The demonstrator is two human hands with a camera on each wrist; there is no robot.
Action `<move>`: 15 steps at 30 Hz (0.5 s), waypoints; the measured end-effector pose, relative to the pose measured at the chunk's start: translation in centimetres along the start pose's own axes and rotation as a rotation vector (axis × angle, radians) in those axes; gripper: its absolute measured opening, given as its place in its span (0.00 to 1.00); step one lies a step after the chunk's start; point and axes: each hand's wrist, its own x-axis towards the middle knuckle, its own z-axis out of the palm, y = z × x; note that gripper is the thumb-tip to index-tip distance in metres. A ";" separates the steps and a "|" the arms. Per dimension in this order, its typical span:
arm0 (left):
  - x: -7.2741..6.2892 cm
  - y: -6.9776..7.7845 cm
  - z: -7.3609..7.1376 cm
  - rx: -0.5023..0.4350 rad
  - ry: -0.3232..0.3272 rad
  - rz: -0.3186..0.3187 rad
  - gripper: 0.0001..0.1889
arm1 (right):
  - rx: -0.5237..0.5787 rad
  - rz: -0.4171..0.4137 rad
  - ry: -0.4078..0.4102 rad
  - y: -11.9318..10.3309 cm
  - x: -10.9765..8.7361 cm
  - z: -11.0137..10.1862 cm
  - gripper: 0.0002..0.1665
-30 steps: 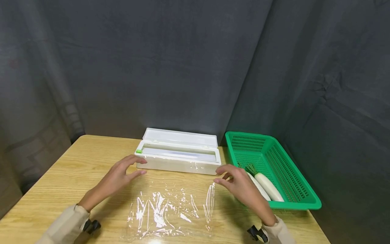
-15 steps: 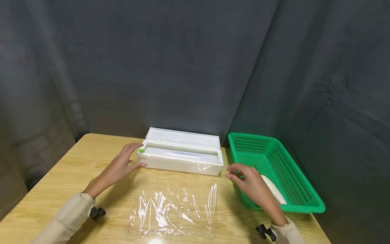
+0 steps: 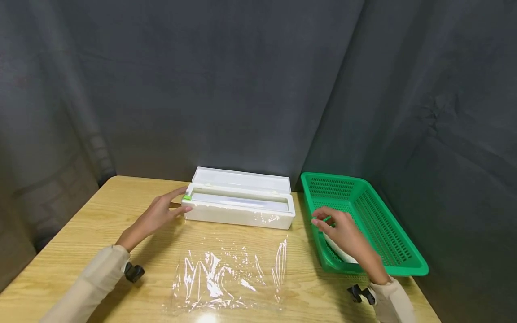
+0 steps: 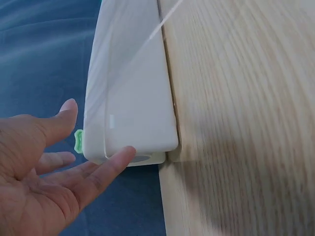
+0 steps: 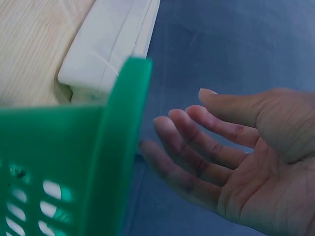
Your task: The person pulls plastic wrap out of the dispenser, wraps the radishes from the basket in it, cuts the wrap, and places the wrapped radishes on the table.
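My left hand (image 3: 159,215) is at the left end of a white cling film dispenser (image 3: 238,216), its lid raised. In the left wrist view its fingers are spread, one fingertip right at the box's end, near the green slider (image 4: 78,141). A sheet of clear cling film (image 3: 226,280) lies flat on the table in front of the box. My right hand (image 3: 343,231) is above the left side of a green plastic basket (image 3: 408,271), fingers loosely bent and holding nothing. Below it shows part of a white radish (image 3: 339,249); the rest of the basket's load is hidden by the hand.
The wooden table (image 3: 105,211) has the dispenser at its back middle and the basket at its right edge. A dark grey curtain (image 3: 226,89) hangs close behind and along the sides. The basket's raised rim (image 5: 125,113) stands beside the right fingers.
My right hand has moved right, from the film's right corner to over the basket, covering more of the radishes. My left hand has shifted slightly up to the dispenser's left end.
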 end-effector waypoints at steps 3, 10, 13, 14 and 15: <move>0.3 0.0 0.1 0.009 -0.009 -0.004 0.36 | -0.005 0.019 -0.011 0.5 0.0 -0.5 0.10; 0.8 -0.1 0.5 0.016 0.016 -0.050 0.34 | 0.002 0.059 -0.083 0.6 0.6 -2.2 0.11; 1.1 -0.5 0.7 0.018 0.033 -0.044 0.33 | 0.002 0.079 -0.106 0.4 0.9 -3.2 0.10; 1.1 -0.6 0.7 0.017 0.036 -0.042 0.32 | 0.007 0.088 -0.113 0.5 1.0 -3.4 0.10; 1.2 -0.7 0.8 0.015 0.038 -0.039 0.32 | 0.012 0.097 -0.120 0.6 1.1 -3.6 0.11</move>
